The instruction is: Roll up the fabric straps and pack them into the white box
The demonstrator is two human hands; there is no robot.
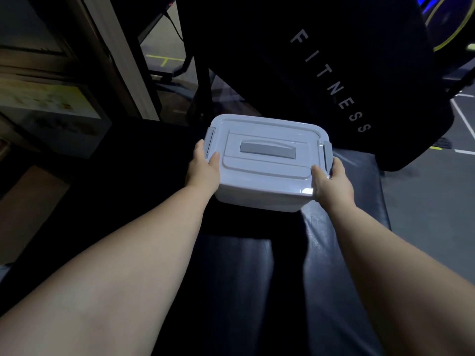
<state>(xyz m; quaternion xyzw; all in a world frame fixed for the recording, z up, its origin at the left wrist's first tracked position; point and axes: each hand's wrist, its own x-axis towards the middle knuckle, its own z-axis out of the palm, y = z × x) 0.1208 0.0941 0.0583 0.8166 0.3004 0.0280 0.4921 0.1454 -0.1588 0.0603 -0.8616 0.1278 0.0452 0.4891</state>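
Both hands hold the white box (pixel 264 163) by its sides, left hand (pixel 204 167) and right hand (pixel 331 182) curled on its edges. Its lid is on. It seems to sit on the dark bench (pixel 341 240).

White box (pixel 267 173) looks kinda bluish in this light, with a grey handle (pixel 267 150) and grey side latches (pixel 327 154). Bench pad (pixel 341 227) is shiny dark navy, backrest (pixel 295 73) is black with white FITNESS lettering. Floor (pixel 424 201) is grey with white and yellow lines.
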